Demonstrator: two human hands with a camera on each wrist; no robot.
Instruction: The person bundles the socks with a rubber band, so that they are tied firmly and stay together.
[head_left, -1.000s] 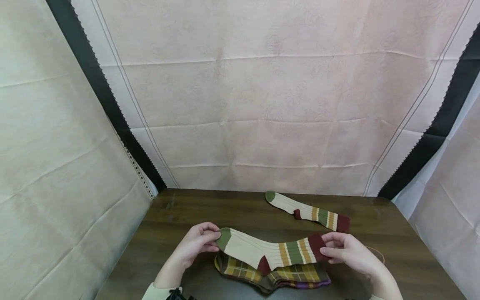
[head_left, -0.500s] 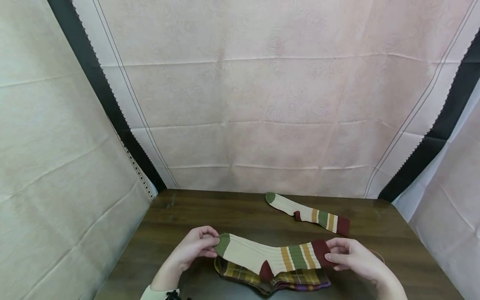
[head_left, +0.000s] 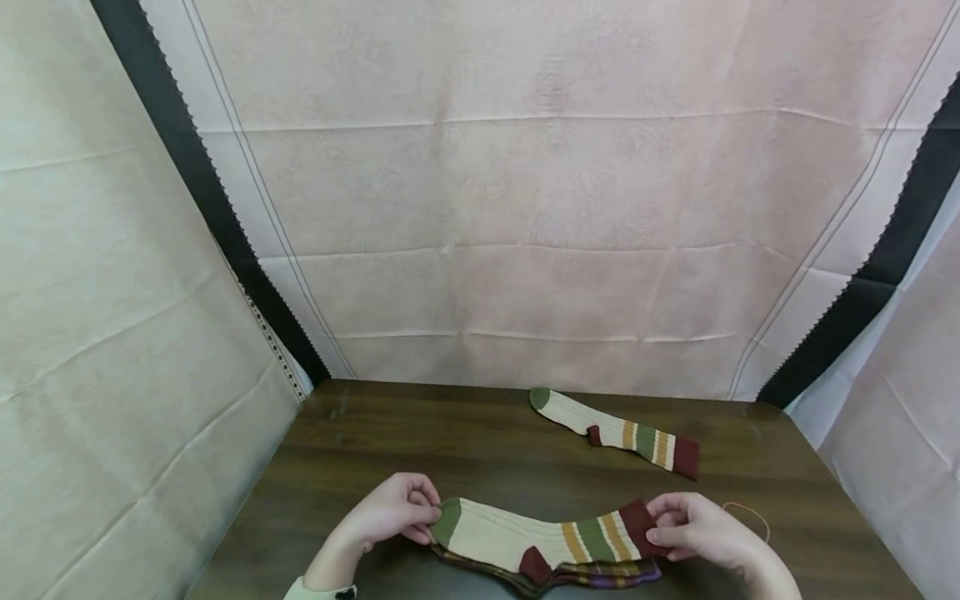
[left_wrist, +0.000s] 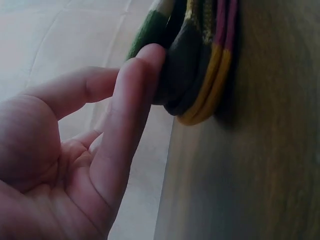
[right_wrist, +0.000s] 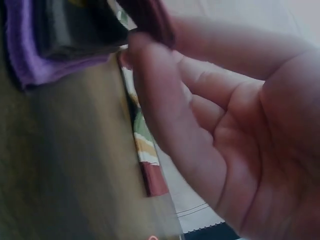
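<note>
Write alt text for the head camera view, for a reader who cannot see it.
Two hands hold a cream sock with green, mustard and maroon stripes over a stack of plaid socks on a dark wooden table: the left hand pinches its green toe, the right hand its maroon cuff. A matching sock lies farther back, before pale cloth walls.

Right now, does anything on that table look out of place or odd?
One striped sock lies alone near the table's far edge, apart from the stack where both hands hold its matching sock. Nothing looks damaged.
</note>
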